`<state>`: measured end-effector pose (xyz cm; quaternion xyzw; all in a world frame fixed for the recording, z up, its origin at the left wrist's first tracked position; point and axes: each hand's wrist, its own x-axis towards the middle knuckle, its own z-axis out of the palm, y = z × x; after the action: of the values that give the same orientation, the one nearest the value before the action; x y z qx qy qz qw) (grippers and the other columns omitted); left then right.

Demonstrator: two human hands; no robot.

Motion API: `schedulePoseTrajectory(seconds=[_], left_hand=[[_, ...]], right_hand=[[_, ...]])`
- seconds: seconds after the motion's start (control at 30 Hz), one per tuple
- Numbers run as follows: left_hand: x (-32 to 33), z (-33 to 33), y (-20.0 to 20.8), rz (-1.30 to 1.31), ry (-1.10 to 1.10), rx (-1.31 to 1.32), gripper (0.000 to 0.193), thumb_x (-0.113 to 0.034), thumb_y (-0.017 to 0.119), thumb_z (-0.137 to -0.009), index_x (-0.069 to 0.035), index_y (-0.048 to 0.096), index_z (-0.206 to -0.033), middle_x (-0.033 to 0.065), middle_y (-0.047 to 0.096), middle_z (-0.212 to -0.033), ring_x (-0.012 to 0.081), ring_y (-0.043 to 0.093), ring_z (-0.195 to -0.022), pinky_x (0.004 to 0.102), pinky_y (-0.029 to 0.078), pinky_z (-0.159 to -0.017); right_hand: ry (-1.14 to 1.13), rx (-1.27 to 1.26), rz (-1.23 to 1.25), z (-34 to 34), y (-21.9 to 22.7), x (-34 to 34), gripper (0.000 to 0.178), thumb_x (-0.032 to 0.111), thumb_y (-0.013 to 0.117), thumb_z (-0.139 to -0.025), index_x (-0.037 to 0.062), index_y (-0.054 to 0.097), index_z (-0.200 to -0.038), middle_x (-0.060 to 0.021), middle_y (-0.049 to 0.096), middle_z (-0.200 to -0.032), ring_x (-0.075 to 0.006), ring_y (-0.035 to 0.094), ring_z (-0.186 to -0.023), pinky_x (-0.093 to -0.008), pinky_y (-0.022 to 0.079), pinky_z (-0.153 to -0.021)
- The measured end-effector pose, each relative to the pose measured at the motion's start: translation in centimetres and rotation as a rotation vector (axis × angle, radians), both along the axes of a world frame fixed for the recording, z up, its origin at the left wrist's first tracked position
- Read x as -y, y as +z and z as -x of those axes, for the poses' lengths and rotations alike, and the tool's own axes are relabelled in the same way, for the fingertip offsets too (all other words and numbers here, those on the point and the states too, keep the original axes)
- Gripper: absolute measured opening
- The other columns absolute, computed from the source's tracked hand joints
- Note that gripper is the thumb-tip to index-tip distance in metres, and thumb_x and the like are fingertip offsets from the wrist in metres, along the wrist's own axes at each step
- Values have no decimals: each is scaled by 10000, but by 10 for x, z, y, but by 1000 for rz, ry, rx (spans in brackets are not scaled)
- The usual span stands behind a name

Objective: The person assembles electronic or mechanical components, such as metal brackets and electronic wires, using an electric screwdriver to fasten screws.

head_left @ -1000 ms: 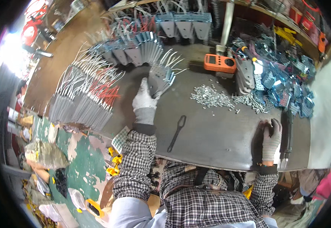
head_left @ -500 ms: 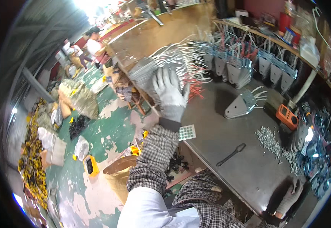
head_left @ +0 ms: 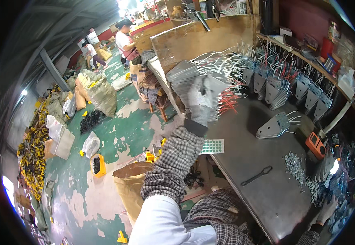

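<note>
My left hand (head_left: 202,94), in a pale glove, is at the stack of grey metal plates (head_left: 182,77) on the far left of the table. Its fingers are smeared by motion, and a flat light-grey piece (head_left: 218,85) shows beside them. White and red wires (head_left: 228,102) stick out along the right of this stack. At the lower right, my right hand (head_left: 328,210), gloved too, reaches to the edge of a heap of small shiny metal parts (head_left: 342,185). Its fingers are too dim to make out.
One wired triangular bracket (head_left: 273,125) lies mid-table; several more (head_left: 276,92) stand in a row behind. A dark wrench-like tool (head_left: 257,175), loose screws (head_left: 295,165), an orange meter (head_left: 316,145) and a sticker sheet (head_left: 212,146) lie about. An open paper sack (head_left: 130,179) stands left of the table.
The view has swung left. My left hand, earlier spread flat over the plates, is now blurred at the stack. My right hand has moved from the table's near corner to the metal heap.
</note>
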<state>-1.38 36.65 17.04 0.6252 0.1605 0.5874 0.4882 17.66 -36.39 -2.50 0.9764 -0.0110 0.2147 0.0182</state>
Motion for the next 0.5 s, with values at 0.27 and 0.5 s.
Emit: schedulePoseTrajectory(seconds=[0.27,0.5], left_hand=[[198,-23,-90,1132,-1503,-45,323,-271,476,-1008,-113,529,-1284,71,621,-1249,190,646,-1040,315,522,-868],[307,-27,-152,1218,-1802,-173,365,-315,540,-979,-40,576,-1217,84,691,-996,177,678,-805,296,543,-628]], right_hand=[[161,104,-882,-54,-40,75,350,48,655,-893,-17,580,-1229,-91,644,-1147,-164,579,-1026,-307,466,-928],[160,-189,-801,-61,14,86,380,194,617,-944,-35,588,-1245,-141,618,-1247,-218,565,-1109,-319,410,-991]])
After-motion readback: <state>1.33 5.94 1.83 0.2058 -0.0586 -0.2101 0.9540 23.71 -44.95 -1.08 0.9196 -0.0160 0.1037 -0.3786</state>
